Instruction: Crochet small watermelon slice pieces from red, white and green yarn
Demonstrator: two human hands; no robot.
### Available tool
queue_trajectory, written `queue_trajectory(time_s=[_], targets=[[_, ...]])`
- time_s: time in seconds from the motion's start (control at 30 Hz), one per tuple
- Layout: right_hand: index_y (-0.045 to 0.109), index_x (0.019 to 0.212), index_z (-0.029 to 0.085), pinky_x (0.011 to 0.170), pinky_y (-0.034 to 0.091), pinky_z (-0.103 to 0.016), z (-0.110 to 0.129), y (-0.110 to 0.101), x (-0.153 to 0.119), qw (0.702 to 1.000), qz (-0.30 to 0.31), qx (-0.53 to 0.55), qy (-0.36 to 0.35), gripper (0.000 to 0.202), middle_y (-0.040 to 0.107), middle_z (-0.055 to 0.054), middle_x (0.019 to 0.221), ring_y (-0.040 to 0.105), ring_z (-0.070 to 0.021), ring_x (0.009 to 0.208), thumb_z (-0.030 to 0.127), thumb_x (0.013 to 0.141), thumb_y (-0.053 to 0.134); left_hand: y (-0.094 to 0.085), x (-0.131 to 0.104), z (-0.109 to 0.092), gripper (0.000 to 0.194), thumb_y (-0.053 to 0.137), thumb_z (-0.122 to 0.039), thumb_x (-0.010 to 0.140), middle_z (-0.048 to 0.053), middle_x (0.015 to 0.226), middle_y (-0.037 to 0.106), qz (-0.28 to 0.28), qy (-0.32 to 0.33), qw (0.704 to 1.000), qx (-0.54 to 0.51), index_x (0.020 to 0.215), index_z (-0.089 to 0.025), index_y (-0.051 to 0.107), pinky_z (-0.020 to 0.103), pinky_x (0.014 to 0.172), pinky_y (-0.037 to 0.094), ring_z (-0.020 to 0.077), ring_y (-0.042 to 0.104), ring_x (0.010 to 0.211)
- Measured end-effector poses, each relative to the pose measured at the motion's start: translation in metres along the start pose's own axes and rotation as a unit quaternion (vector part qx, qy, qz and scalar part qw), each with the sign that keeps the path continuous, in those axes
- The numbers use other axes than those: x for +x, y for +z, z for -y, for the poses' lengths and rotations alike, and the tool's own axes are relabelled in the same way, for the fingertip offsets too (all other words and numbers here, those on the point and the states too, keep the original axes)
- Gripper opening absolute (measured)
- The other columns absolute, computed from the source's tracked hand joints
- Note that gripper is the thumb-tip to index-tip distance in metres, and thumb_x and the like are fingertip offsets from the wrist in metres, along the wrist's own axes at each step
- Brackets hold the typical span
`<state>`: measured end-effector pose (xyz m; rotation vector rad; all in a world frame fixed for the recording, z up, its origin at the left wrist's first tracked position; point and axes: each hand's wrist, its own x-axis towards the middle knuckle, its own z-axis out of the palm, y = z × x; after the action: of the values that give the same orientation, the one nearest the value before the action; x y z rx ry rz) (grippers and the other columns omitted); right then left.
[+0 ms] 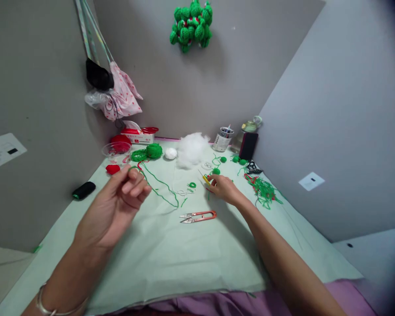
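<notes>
My left hand (118, 204) is raised at the left with its fingers curled, and a strand of green yarn (163, 197) runs from near its fingertips down across the table. At the centre right, my right hand (223, 188) is closed on a yellow-handled hook (206, 180), its thin tip pointing up and left. A small green crocheted ring (192, 184) lies left of the right hand. Orange thread snips (200, 216) rest below it, blades to the left. A green ball (216, 171) sits just beyond my right fingers.
White stuffing (193, 150), a green yarn ball (154, 151) and a pen tin (223, 139) stand at the back. Tangled green yarn scraps (265, 191) lie right, near a phone (249, 146). A black roll (84, 190) lies at the left edge.
</notes>
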<state>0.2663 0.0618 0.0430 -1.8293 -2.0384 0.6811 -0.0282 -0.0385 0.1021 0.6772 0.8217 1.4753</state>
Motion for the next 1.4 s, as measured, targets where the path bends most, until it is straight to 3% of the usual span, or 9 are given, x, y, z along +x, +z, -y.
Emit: queue_trajectory(time_s=[0.1, 0.27, 0.37, 0.47, 0.63, 0.73, 0.83, 0.97, 1.4], targets=[[0.063, 0.086, 0.017, 0.071, 0.052, -0.032, 0.007, -0.014, -0.016, 0.991, 0.001, 0.132, -0.038, 0.012, 0.062, -0.001, 0.074, 0.062, -0.0180, 0.073, 0.028, 0.088, 0.059, 0.001, -0.003, 0.008, 0.026, 0.074, -0.041, 0.087, -0.004, 0.060, 0.043, 0.021, 0.016, 0.999, 0.036, 0.066, -0.027, 0.069, 0.034, 0.079, 0.056, 0.0144, 0.043, 0.059], [0.049, 0.081, 0.022, 0.068, 0.052, -0.031, 0.031, -0.015, -0.064, 0.943, 0.015, 0.321, -0.084, 0.012, 0.061, -0.003, 0.086, 0.061, -0.0164, 0.073, 0.034, 0.085, 0.050, 0.005, -0.018, 0.052, 0.028, 0.078, -0.052, 0.081, 0.000, 0.061, 0.056, 0.087, -0.043, 0.987, 0.127, 0.072, -0.025, 0.075, 0.035, 0.082, 0.051, 0.0201, 0.057, 0.073], [0.059, 0.089, 0.022, 0.048, 0.033, -0.026, 0.046, -0.001, -0.092, 0.880, 0.039, 0.470, -0.062, 0.009, 0.062, -0.001, 0.087, 0.038, -0.0091, 0.051, 0.025, 0.081, 0.058, 0.006, -0.022, 0.071, 0.029, 0.074, -0.052, 0.084, 0.002, 0.065, 0.059, 0.085, -0.024, 0.979, 0.183, 0.069, -0.027, 0.073, 0.036, 0.082, 0.047, 0.0226, 0.058, 0.076], [0.067, 0.101, 0.022, 0.053, 0.033, -0.028, 0.054, 0.010, -0.107, 0.920, -0.039, 0.383, -0.076, 0.015, 0.062, -0.002, 0.083, 0.042, -0.0134, 0.059, 0.031, 0.088, 0.063, 0.005, -0.022, 0.081, 0.028, 0.075, -0.051, 0.083, 0.002, 0.068, 0.062, 0.089, -0.019, 0.975, 0.201, 0.067, -0.029, 0.071, 0.036, 0.078, 0.045, 0.0234, 0.056, 0.074], [0.070, 0.098, 0.022, 0.066, 0.038, -0.033, 0.035, -0.002, -0.097, 0.969, -0.233, 0.046, -0.073, 0.015, 0.067, -0.008, 0.089, 0.056, -0.0217, 0.073, 0.032, 0.095, 0.058, 0.003, -0.022, 0.083, 0.032, 0.075, -0.051, 0.083, 0.002, 0.070, 0.062, 0.091, -0.018, 0.973, 0.212, 0.063, -0.028, 0.066, 0.036, 0.078, 0.043, 0.0243, 0.055, 0.078], [0.070, 0.113, 0.021, 0.064, 0.037, -0.031, 0.024, -0.016, -0.092, 0.978, -0.204, -0.022, -0.049, 0.026, 0.068, -0.007, 0.091, 0.057, -0.0217, 0.071, 0.034, 0.092, 0.064, 0.004, -0.024, 0.079, 0.034, 0.074, -0.049, 0.086, 0.002, 0.072, 0.063, 0.090, -0.020, 0.973, 0.213, 0.063, -0.026, 0.064, 0.034, 0.081, 0.042, 0.0233, 0.056, 0.083], [0.073, 0.107, 0.020, 0.061, 0.038, -0.030, 0.031, -0.016, -0.101, 0.985, -0.090, 0.121, -0.089, 0.032, 0.061, -0.002, 0.072, 0.050, -0.0173, 0.062, 0.043, 0.100, 0.051, 0.006, -0.027, 0.078, 0.030, 0.072, -0.045, 0.089, 0.000, 0.070, 0.062, 0.085, -0.029, 0.976, 0.198, 0.068, -0.023, 0.066, 0.030, 0.081, 0.040, 0.0196, 0.054, 0.079], [0.076, 0.100, 0.019, 0.060, 0.037, -0.027, 0.053, 0.004, -0.122, 0.947, -0.007, 0.303, -0.111, 0.025, 0.061, -0.001, 0.077, 0.047, -0.0140, 0.065, 0.041, 0.090, 0.068, 0.010, -0.031, 0.080, 0.029, 0.071, -0.043, 0.089, -0.001, 0.069, 0.060, 0.103, -0.027, 0.972, 0.209, 0.071, -0.021, 0.067, 0.028, 0.078, 0.041, 0.0177, 0.054, 0.076], [0.060, 0.074, 0.019, 0.060, 0.027, -0.028, 0.061, 0.032, -0.134, 0.931, 0.059, 0.357, -0.045, 0.024, 0.044, 0.004, 0.068, 0.035, -0.0116, 0.065, 0.036, 0.089, 0.065, 0.010, -0.033, 0.083, 0.030, 0.070, -0.041, 0.087, -0.004, 0.063, 0.052, 0.140, -0.007, 0.947, 0.289, 0.067, -0.020, 0.061, 0.028, 0.065, 0.039, 0.0142, 0.047, 0.064]])
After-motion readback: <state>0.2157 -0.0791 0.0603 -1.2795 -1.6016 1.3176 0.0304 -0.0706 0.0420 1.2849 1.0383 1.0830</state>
